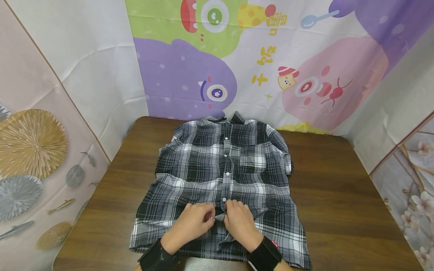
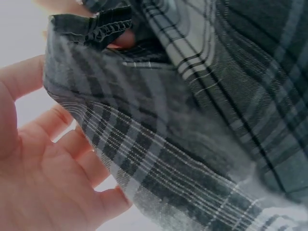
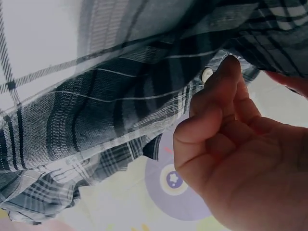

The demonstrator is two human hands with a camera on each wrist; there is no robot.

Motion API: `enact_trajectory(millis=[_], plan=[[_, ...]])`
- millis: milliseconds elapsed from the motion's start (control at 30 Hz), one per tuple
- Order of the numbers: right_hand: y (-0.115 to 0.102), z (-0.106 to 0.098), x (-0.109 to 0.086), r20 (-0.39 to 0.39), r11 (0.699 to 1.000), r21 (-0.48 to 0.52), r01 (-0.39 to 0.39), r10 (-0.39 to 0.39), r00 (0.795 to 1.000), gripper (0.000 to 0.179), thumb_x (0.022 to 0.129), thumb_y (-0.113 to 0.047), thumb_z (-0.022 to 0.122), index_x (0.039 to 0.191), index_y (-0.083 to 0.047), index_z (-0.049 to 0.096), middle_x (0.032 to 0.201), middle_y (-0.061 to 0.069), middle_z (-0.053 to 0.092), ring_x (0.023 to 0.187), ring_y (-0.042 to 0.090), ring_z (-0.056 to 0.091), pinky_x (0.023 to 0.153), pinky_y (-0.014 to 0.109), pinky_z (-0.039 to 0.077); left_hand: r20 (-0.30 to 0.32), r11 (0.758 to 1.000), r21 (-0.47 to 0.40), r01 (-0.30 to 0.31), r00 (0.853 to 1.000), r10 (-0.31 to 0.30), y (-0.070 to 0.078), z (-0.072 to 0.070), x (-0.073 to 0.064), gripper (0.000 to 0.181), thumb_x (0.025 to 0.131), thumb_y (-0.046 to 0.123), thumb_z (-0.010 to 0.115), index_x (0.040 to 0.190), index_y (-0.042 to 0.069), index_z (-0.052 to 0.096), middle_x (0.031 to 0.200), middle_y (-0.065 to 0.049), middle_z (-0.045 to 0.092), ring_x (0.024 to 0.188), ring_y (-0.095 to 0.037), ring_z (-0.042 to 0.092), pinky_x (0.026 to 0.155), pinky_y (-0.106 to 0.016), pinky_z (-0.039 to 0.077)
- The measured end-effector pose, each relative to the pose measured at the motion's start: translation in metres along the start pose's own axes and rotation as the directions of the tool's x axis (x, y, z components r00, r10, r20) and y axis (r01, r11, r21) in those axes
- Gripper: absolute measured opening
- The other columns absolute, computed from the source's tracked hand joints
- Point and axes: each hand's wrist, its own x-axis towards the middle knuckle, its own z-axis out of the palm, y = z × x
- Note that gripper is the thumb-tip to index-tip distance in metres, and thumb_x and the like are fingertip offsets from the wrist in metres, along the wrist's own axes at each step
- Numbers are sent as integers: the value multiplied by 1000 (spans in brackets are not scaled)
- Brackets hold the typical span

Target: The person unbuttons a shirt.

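Observation:
A short-sleeved plaid shirt (image 1: 193, 165) in black, grey and white lies front up, its collar (image 1: 237, 118) at the far side. Low on its front, my left hand (image 1: 194, 222) pinches one edge of the opening, where the fabric is lifted. In the left wrist view, that hand's fingers (image 2: 72, 142) lie along the raised cloth. Just to the right, my right hand (image 1: 240, 222) grips the other front edge with curled fingers, below a white button (image 1: 224, 199). The right wrist view shows a button (image 3: 207, 75) beside these fingertips. Between the hands, the front parts into a gap.
Under the shirt is a brown wooden table (image 1: 325, 195), its surface showing on both sides. A cartoon-printed cloth (image 1: 190, 75) hangs behind it. Patterned curtains (image 1: 30, 94) stand to the left and right. Each wrist wears a black band (image 1: 264, 256).

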Motion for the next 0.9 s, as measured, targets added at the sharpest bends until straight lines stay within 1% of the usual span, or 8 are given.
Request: enact_trajectory(millis=[167,300,400,500,667,733,800,900], plan=[[3,2,3,-4,999,-39,5,-5,1000,13,73,-8,68,75,-9,55,66,3,54,60,19,51,53,29,32,13,999,-33,10,1000,-9,2,-5,-3,21,73,13,64,67,23,47,59,14,42,53,-2,37,60,-26,26],[8,2,5,-12,998,-62,-3,2,1000,13,75,-9,69,71,-8,57,64,5,58,59,22,54,54,33,37,17,999,-47,-1,1000,2,2,-9,-4,21,72,13,63,66,23,47,60,14,43,53,-1,37,61,-27,27],[11,-2,7,-11,999,-34,-23,22,1000,12,78,-10,69,72,-7,59,65,6,60,59,23,56,55,34,39,45,999,-42,-6,999,8,0,-11,-5,21,72,13,63,66,23,47,60,14,43,54,-1,37,63,-28,28],[15,-10,8,-7,999,24,-40,40,999,11,82,-10,67,75,-7,59,66,5,60,60,22,57,57,34,40,89,1000,-18,-20,996,21,-1,-13,-6,20,74,14,64,67,23,47,59,14,43,54,-2,37,62,-27,28],[16,-23,9,-23,996,88,-21,23,999,12,86,-13,64,77,-8,57,69,3,59,63,19,57,58,32,39,148,999,11,-38,988,36,-1,-14,-6,18,77,20,68,71,22,51,62,12,44,56,-3,37,61,-26,28],[16,-26,10,-29,995,95,-14,17,999,13,86,-14,64,77,-10,56,69,2,58,64,18,56,58,29,36,145,999,21,-39,989,36,-1,-13,-4,18,78,26,69,73,21,53,65,11,46,59,-3,38,61,-25,29],[16,-30,10,-31,995,99,-15,18,999,15,87,-16,64,76,-11,55,69,0,57,63,16,54,58,27,33,125,999,21,-29,992,26,0,-11,-1,18,80,30,70,78,19,56,69,9,48,63,-6,40,62,-26,30],[14,-35,11,-27,994,107,-21,24,999,17,87,-17,64,75,-12,53,67,-3,53,60,12,47,58,25,29,49,1000,3,15,999,-15,1,-6,8,18,82,30,69,86,15,59,79,3,53,70,-12,42,64,-30,32]])
